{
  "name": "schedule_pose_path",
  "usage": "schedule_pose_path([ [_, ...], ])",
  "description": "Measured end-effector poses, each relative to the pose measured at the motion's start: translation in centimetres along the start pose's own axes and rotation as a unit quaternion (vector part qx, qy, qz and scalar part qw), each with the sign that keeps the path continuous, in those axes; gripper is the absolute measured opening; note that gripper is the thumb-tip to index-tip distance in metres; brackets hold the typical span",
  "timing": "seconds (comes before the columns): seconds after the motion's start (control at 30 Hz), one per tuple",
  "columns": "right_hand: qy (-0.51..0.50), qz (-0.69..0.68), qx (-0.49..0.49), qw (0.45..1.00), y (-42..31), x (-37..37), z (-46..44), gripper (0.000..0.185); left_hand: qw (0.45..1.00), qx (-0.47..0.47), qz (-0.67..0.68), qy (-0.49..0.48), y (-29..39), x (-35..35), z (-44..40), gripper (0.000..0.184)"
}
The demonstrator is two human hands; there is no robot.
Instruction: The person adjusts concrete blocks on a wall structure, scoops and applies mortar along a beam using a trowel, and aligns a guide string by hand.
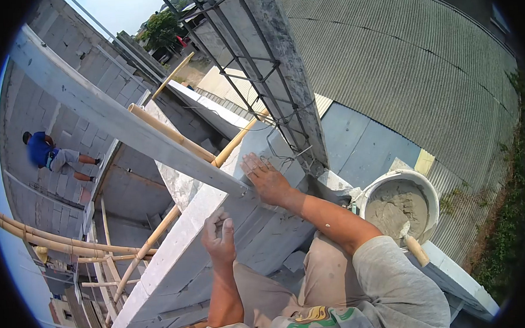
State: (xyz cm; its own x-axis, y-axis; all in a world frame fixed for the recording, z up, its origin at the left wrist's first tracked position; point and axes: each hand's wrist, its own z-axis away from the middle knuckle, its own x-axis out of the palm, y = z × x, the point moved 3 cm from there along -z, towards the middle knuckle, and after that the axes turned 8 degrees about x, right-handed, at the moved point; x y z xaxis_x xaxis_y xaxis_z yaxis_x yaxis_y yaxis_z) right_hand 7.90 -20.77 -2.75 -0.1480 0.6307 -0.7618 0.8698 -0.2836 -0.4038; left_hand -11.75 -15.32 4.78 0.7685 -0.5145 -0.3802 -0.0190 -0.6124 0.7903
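Note:
My right hand point(266, 180) lies with its fingers stretched out against a pale block point(259, 145) beside the steel rebar cage point(261, 70). My left hand point(218, 233) is curled closed over the edge of the white block wall point(178, 250); whether anything is inside its fingers is hidden. A long grey-white beam point(132, 131) slants from the upper left to the wall just ahead of my hands. To the right of my right arm stands a white bucket point(433, 206) of grey mortar point(396, 208). A trowel with a wooden handle point(417, 251) rests in it at the near rim.
Bamboo poles point(173, 133) cross beyond the wall, with more bamboo scaffolding point(73, 245) at the lower left. A person in a blue shirt point(42, 149) is farther off at the left. Corrugated roofing point(398, 58) spreads across the right, beyond the concrete post point(296, 74).

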Motion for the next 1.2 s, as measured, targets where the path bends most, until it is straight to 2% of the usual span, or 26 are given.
schedule_pose_path([
  [0.13, -0.028, -0.003, 0.03, 0.999, -0.3, -0.1, 0.2, 0.061, 0.979, 0.045, 0.2, 0.023, 3.6, 6.0, -6.1, 0.054],
  [0.2, -0.044, 0.003, 0.044, 0.998, -0.2, -0.3, 0.2, 0.061, 0.974, 0.104, 0.2, 0.023, 7.4, 9.6, -11.5, 0.065],
  [0.27, -0.069, 0.014, 0.056, 0.996, -0.3, 0.1, 0.1, 0.062, 0.967, 0.094, 0.236, 0.016, 7.9, 11.8, -15.0, 0.075],
  [0.33, -0.066, -0.004, 0.053, 0.996, -0.1, 0.4, 0.0, 0.061, 0.98, 0.09, 0.174, 0.024, 8.5, 13.3, -17.9, 0.092],
  [0.43, -0.077, -0.004, 0.06, 0.995, -0.2, 0.3, 0.1, 0.063, 0.994, 0.097, 0.045, 0.018, 9.5, 15.1, -21.3, 0.107],
  [0.47, -0.083, 0.003, 0.064, 0.994, -0.2, 0.1, 0.1, 0.065, 0.992, 0.089, 0.084, 0.0, 8.2, 16.0, -23.0, 0.118],
  [0.57, -0.082, -0.011, 0.061, 0.995, 0.1, 0.3, 0.1, 0.066, 0.992, 0.093, 0.09, -0.012, 8.2, 17.3, -25.1, 0.129],
  [0.7, -0.079, -0.036, 0.061, 0.994, 0.3, 0.4, 0.2, 0.067, 0.994, 0.112, 0.002, -0.004, 8.1, 18.5, -25.8, 0.136],
  [0.8, -0.087, -0.057, 0.061, 0.993, 0.5, 0.2, 0.2, 0.068, 0.994, 0.081, 0.063, -0.019, 6.3, 19.4, -26.1, 0.135],
  [0.93, -0.084, -0.07, 0.061, 0.992, 0.7, 0.2, 0.2, 0.069, 0.987, 0.092, 0.121, -0.042, 5.5, 20.1, -26.5, 0.132],
  [1.07, -0.076, -0.093, 0.049, 0.992, 0.9, 0.0, 0.3, 0.067, 0.988, 0.087, 0.127, 0.005, 5.0, 20.7, -26.4, 0.121],
  [1.2, -0.071, -0.094, 0.053, 0.992, 1.2, 0.5, 0.3, 0.067, 0.964, 0.086, 0.248, -0.044, 6.1, 21.7, -26.1, 0.104],
])
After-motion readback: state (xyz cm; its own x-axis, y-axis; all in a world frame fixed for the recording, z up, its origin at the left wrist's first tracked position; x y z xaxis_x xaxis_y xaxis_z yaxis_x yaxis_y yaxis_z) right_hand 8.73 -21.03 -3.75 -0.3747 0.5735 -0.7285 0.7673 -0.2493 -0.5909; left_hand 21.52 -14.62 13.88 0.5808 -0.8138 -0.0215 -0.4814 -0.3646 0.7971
